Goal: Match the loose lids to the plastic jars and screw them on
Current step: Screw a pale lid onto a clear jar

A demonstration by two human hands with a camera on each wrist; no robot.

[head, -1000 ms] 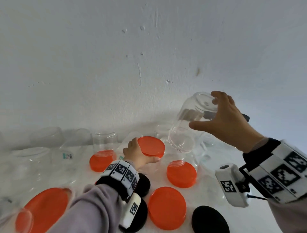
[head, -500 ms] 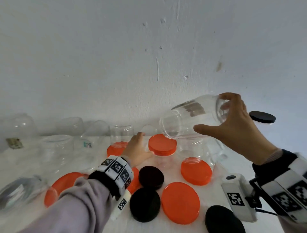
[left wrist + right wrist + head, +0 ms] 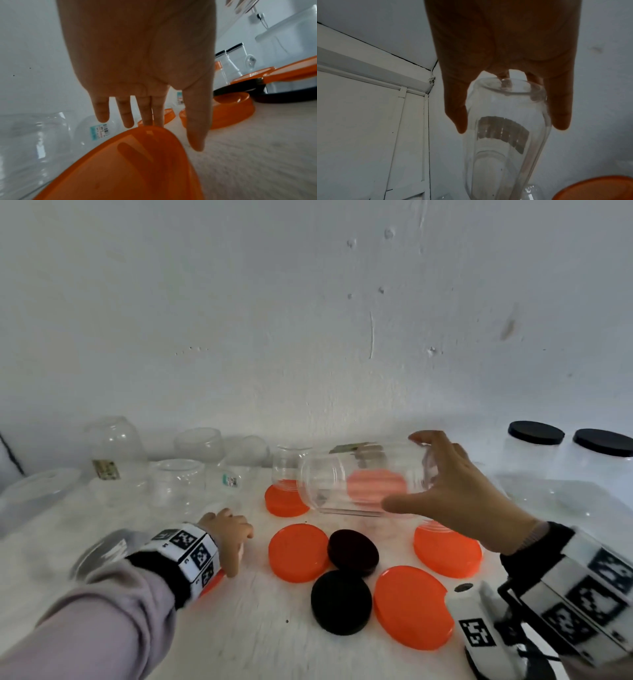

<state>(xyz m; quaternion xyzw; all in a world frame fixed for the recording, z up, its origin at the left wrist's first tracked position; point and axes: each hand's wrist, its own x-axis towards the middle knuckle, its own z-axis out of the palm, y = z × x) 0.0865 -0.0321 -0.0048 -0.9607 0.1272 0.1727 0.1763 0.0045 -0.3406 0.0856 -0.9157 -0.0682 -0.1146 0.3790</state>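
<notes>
My right hand (image 3: 411, 470) grips a clear plastic jar (image 3: 342, 484) by its base and holds it on its side above the table, mouth pointing left. In the right wrist view the thumb and fingers of that hand (image 3: 510, 121) wrap the base of the jar (image 3: 501, 155), which bears a label. My left hand (image 3: 236, 546) is low at the left with straight fingers and holds nothing. It (image 3: 154, 128) hovers over the edge of a large orange lid (image 3: 120, 169). Loose orange lids (image 3: 298, 553) (image 3: 411, 606) and black lids (image 3: 352, 553) (image 3: 340, 607) lie in the middle.
Several open clear jars (image 3: 178, 484) stand along the wall at the back left, and one lies on its side (image 3: 102, 549) by my left wrist. Two jars with black lids (image 3: 534, 453) stand at the back right. Orange-lidded jars (image 3: 447, 549) (image 3: 286, 498) sit under the held jar.
My left hand let go of the orange lid at the back and dropped down and left. My right hand lowered the jar and tipped it level.
</notes>
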